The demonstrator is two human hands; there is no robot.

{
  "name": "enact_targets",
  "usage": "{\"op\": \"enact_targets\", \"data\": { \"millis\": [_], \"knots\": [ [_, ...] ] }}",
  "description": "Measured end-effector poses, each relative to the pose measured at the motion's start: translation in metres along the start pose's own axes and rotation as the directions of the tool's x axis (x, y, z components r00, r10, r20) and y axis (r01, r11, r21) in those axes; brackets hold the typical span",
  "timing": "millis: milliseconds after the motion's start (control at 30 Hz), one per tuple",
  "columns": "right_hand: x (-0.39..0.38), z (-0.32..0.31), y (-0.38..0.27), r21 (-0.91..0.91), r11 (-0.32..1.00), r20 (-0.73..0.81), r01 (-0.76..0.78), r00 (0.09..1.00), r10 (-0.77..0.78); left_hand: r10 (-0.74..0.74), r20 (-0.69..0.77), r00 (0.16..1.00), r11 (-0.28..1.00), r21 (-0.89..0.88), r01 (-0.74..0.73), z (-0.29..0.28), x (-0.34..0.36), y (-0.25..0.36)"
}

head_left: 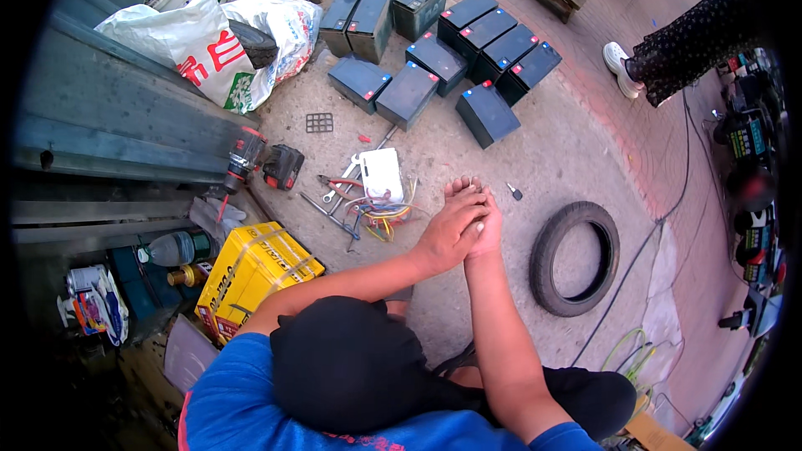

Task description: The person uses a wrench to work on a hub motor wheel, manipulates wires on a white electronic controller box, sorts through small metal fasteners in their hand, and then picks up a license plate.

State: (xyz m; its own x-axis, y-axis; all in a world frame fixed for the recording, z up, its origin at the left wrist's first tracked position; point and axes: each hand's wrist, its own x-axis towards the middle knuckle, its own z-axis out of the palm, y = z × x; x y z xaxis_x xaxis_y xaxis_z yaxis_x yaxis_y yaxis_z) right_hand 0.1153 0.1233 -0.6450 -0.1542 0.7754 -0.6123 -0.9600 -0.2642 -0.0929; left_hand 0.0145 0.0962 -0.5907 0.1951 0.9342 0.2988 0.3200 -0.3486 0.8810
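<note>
L hand (447,232) folded over R hand (486,235), fingers closed on it; R grip unclear. Wht box (382,174) on grnd, L of fingers, apart.

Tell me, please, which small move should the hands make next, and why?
Probably part the left hand from the right hand and reach for the coloured wires: the hands are pressed together, no tool shows in them, and the wires lie nearby at the white box.

The casing (382,174) is white, the tyre (545,263) black, the carton (259,271) yellow, the black garment (700,35) dotted white.
</note>
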Motion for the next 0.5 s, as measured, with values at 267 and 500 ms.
{"op": "enact_targets", "data": {
  "millis": [267,500],
  "knots": [
    [-0.004,-0.092,-0.048,0.033,0.998,-0.370,0.059,0.928,-0.043,-0.305,-0.262,0.916,0.901,0.232,0.366,-0.064,0.016,-0.102],
    [-0.031,-0.116,-0.078,-0.102,0.992,-0.458,0.077,0.881,-0.115,-0.313,-0.425,0.849,0.595,0.610,0.524,-0.174,0.058,-0.283]
  ]
}}
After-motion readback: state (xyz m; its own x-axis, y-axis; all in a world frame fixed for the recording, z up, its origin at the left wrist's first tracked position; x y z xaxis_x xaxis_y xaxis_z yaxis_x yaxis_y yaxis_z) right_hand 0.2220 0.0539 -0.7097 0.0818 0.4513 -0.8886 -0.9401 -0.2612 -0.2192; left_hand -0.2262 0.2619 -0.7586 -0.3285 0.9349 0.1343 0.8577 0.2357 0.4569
